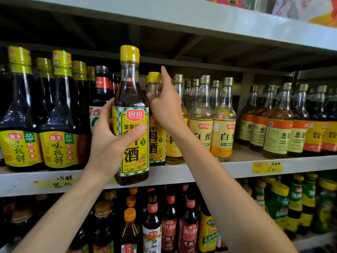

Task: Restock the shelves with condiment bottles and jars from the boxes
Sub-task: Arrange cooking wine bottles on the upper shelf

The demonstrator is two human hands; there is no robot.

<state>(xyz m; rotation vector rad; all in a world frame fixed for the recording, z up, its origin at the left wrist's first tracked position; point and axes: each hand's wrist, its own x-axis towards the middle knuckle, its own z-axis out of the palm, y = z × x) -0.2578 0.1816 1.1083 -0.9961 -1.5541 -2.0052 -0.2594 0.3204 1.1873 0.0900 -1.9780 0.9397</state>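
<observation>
Bottle is hanging upright in left hand grip, just front-left of shelf bottle whose neck right hand is pinching

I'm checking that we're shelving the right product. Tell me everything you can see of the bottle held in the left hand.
The bottle is clear, glass or plastic I cannot tell, filled with amber-brown liquid into the neck. Its yellow cap is on; its yellow label has a green checked border, a red logo and Chinese characters. It is upright in the air, base before the shelf edge. The left hand grips its body, thumb across the label.
</observation>
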